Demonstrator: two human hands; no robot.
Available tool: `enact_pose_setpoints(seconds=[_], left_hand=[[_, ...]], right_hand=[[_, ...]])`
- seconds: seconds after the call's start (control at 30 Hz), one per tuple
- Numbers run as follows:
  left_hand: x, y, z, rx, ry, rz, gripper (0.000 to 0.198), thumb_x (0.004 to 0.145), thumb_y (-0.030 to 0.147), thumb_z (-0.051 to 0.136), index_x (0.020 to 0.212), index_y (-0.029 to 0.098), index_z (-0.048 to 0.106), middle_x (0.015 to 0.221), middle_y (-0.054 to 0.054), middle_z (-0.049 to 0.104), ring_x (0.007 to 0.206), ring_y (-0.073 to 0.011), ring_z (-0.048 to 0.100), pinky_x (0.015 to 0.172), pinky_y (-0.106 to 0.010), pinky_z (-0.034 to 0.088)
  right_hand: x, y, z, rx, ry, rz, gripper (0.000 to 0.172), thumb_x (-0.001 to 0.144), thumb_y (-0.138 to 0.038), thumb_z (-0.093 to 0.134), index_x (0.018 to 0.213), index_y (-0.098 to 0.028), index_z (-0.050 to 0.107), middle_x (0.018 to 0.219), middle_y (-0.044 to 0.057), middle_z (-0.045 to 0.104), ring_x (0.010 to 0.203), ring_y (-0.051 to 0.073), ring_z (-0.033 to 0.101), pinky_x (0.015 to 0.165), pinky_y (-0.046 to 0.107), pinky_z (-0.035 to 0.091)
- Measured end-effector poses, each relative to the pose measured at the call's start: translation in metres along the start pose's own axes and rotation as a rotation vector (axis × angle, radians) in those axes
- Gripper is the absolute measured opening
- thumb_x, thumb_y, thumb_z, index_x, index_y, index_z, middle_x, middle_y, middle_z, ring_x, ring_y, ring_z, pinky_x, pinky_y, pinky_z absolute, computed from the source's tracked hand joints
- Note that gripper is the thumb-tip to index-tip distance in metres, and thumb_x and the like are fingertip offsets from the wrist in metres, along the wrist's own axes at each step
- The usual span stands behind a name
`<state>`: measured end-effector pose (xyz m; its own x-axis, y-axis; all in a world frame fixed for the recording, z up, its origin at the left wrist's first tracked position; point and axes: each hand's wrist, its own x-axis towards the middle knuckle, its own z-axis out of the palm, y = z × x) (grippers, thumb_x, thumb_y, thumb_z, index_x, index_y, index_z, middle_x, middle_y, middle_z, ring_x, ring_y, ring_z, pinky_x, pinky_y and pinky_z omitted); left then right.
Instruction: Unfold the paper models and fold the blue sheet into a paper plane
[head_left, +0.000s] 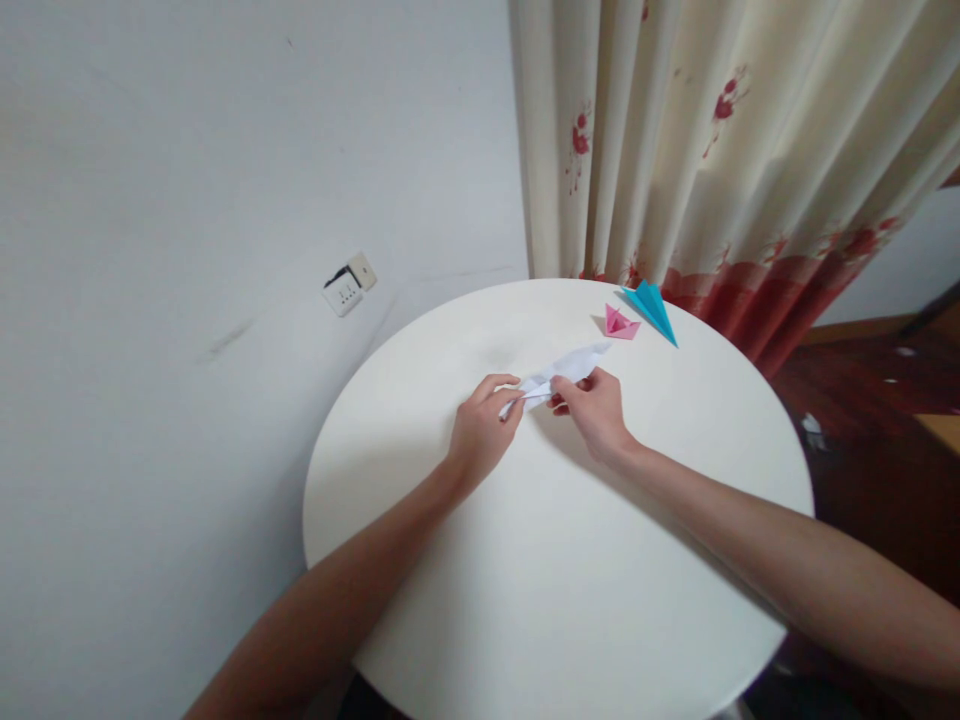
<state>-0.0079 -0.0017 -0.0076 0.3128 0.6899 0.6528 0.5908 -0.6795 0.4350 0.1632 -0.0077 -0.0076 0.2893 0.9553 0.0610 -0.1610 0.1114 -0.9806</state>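
Pinching the white folded paper (pixel 564 370) with both hands, you worked at the middle of the round white table (pixel 562 600), a little toward its far side. Your left hand (pixel 481 432) was curled, thumb and forefinger closed tight on the paper's near-left tip, the other fingers tucked in under the palm. Your right hand (pixel 598 410) held the same strip just to the right, fingertips clamped on the fold, and the two hands were nearly touching. From your fingers the paper ran away to the far right as a long, narrow, creased shape. I couldn't tell whether its far end lay on the tabletop or hung just above it.

Farther off, near the table's far right rim, a pink paper boat (pixel 620 323) sat just beside a blue paper plane (pixel 652 308), both well apart from your hands. A cream curtain (pixel 712 150) with red flowers hung behind the table, and a wall socket (pixel 349 285) showed on the far left.
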Motion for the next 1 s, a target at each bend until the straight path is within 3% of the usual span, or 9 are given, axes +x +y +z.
enact_pose_setpoints(seconds=[0.07,0.17,0.27,0.33,0.4,0.53,0.67,0.77,1.0], left_hand=[[-0.001,-0.001,0.0,0.016,-0.002,0.026,0.019,0.092,0.015,0.059,0.098,0.024,0.075,0.113,-0.007,0.071,0.102,-0.0189,0.069,0.086,-0.03,0.057],[-0.003,0.003,-0.002,0.014,-0.042,0.046,0.023,0.094,0.016,0.058,0.106,0.027,0.075,0.122,-0.005,0.07,0.103,-0.0182,0.069,0.087,-0.029,0.056],[-0.003,0.01,-0.004,-0.039,-0.066,0.045,0.017,0.094,0.023,0.062,0.102,0.027,0.075,0.126,-0.006,0.068,0.097,-0.0181,0.071,0.088,-0.032,0.056],[-0.001,0.013,-0.005,-0.119,-0.045,0.02,0.014,0.094,0.025,0.061,0.099,0.025,0.075,0.124,-0.008,0.068,0.104,-0.0208,0.069,0.093,-0.036,0.055],[0.001,0.014,-0.003,-0.227,-0.007,-0.053,0.013,0.092,0.026,0.063,0.101,0.022,0.072,0.117,-0.009,0.069,0.109,-0.0226,0.067,0.093,-0.036,0.056],[0.002,0.006,0.005,-0.442,0.063,-0.268,0.018,0.088,0.027,0.067,0.105,0.02,0.063,0.091,-0.005,0.069,0.086,-0.0167,0.069,0.077,-0.027,0.057],[0.0,-0.002,0.01,-0.564,0.11,-0.298,0.02,0.089,0.023,0.065,0.107,0.021,0.058,0.086,-0.002,0.067,0.083,-0.0148,0.069,0.077,-0.025,0.055],[-0.001,0.0,0.009,-0.486,0.088,-0.274,0.012,0.092,0.024,0.061,0.103,0.019,0.064,0.092,-0.004,0.07,0.087,-0.0159,0.069,0.08,-0.026,0.054],[0.0,0.008,0.001,-0.18,0.019,-0.087,0.039,0.084,0.024,0.075,0.123,0.021,0.069,0.098,-0.005,0.072,0.086,-0.017,0.066,0.08,-0.028,0.053]], right_hand=[[-0.001,-0.001,0.0,0.01,-0.013,-0.009,0.016,0.073,-0.029,0.069,0.082,-0.018,0.065,0.07,0.004,0.07,0.058,0.018,0.066,0.05,0.028,0.053],[-0.001,0.0,0.001,0.069,-0.063,0.013,0.017,0.072,-0.03,0.071,0.082,-0.02,0.064,0.076,0.003,0.071,0.065,0.018,0.067,0.056,0.029,0.056],[0.002,0.003,0.001,0.156,-0.069,0.04,0.022,0.066,-0.029,0.075,0.07,-0.022,0.054,0.061,-0.005,0.059,0.06,0.014,0.061,0.064,0.033,0.059],[0.004,0.003,0.001,0.17,-0.075,0.043,0.026,0.064,-0.03,0.077,0.067,-0.022,0.052,0.055,-0.008,0.053,0.057,0.013,0.058,0.066,0.034,0.059],[0.004,0.002,0.0,0.135,-0.118,0.042,0.023,0.065,-0.032,0.077,0.069,-0.021,0.058,0.058,-0.005,0.057,0.058,0.014,0.059,0.065,0.034,0.057],[-0.001,-0.001,0.001,0.076,-0.252,0.042,0.023,0.068,-0.039,0.076,0.069,-0.018,0.066,0.064,0.0,0.065,0.062,0.015,0.06,0.063,0.031,0.053],[-0.003,-0.001,0.002,0.028,-0.326,0.005,0.031,0.071,-0.045,0.075,0.06,-0.019,0.062,0.06,-0.001,0.06,0.06,0.014,0.055,0.06,0.029,0.049],[-0.002,0.001,0.001,0.017,-0.333,0.001,0.033,0.07,-0.047,0.075,0.06,-0.019,0.061,0.06,-0.002,0.058,0.06,0.013,0.053,0.06,0.028,0.047],[-0.001,0.001,-0.001,0.016,-0.366,-0.015,0.03,0.074,-0.047,0.073,0.067,-0.019,0.065,0.067,0.0,0.063,0.063,0.014,0.055,0.062,0.029,0.045]])
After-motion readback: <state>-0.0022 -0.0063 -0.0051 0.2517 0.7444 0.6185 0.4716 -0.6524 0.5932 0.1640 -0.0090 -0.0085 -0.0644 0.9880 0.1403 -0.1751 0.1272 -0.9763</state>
